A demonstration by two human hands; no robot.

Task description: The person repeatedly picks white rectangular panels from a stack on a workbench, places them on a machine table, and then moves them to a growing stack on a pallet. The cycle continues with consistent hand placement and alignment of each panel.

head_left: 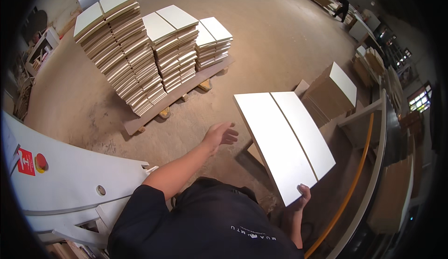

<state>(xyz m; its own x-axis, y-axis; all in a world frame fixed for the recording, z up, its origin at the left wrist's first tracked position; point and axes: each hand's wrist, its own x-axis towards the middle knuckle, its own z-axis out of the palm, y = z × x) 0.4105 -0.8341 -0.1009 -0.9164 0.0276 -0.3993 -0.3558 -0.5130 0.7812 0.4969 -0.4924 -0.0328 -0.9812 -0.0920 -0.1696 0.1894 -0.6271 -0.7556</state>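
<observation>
My right hand (302, 198) grips the near corner of a white board (275, 138), its thumb on the top face. A thin dark groove or gap runs along the board's length; I cannot tell whether it is one piece or two. Apart from the board's left edge, my left hand (221, 135) is empty with its fingers spread. Ahead to the left stand three stacks of similar white-topped boards: a tall one (123, 56), a middle one (176, 44) and a low one (214, 42). They rest on a brown base sheet (186, 89) over a pallet.
A white machine (79, 179) with a red push button (41, 162) stands close on my left. At right are a white-topped brown stack (329, 96) and a frame with an orange strip (357, 179). Far off at upper right is another person (343, 9).
</observation>
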